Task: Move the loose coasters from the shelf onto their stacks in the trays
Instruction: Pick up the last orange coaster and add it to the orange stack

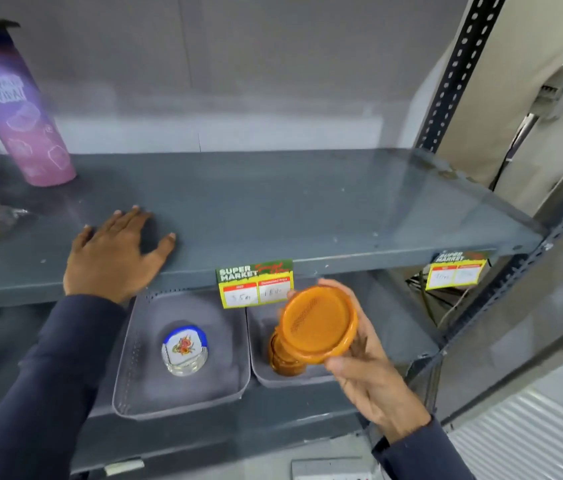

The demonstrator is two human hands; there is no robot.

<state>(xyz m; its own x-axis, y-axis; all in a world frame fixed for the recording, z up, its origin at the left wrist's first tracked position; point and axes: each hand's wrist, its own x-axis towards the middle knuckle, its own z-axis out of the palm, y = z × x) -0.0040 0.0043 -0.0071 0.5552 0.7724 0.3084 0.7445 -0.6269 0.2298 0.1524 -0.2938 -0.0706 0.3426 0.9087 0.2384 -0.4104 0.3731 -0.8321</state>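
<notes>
Orange coaster [318, 323] is pinched at its rim by right hand [370, 379] fingers, held tilted above the orange stack [285, 358] in right tray [262, 368]. Left hand [114, 254] is laid flat on shelf [273, 202], fingers spread.

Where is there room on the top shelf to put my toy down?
The shelf is bare from the left hand all the way to its right end. The far left is crowded with a purple bottle and bagged things. Below, both trays hold coaster stacks, with bare floor around them.
</notes>
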